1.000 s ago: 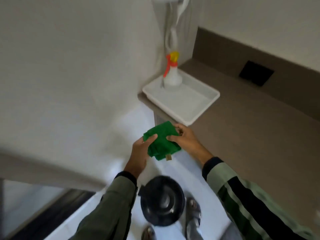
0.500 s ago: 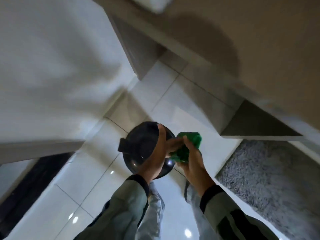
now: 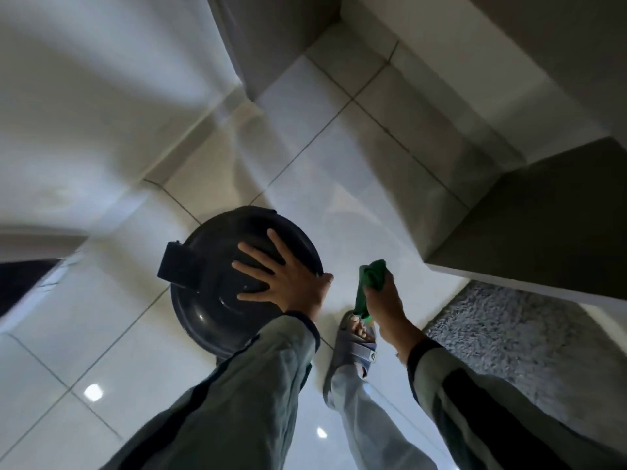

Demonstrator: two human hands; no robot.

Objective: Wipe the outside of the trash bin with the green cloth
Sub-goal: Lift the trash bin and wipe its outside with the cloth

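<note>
The black trash bin (image 3: pixel 217 293) stands on the pale tiled floor (image 3: pixel 339 171) at centre-left of the frame, and the left hand (image 3: pixel 288 279) lies flat and spread open on its lid. Just right of it, apart from the bin, the right hand (image 3: pixel 383 300) is closed around the bunched green cloth (image 3: pixel 369 283), above a sandalled foot (image 3: pixel 356 347).

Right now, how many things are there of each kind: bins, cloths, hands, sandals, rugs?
Bin: 1
Cloth: 1
Hands: 2, left hand flat on the bin lid, right hand closed on the cloth
Sandal: 1 in view
Rug: 1
Total: 6
</note>
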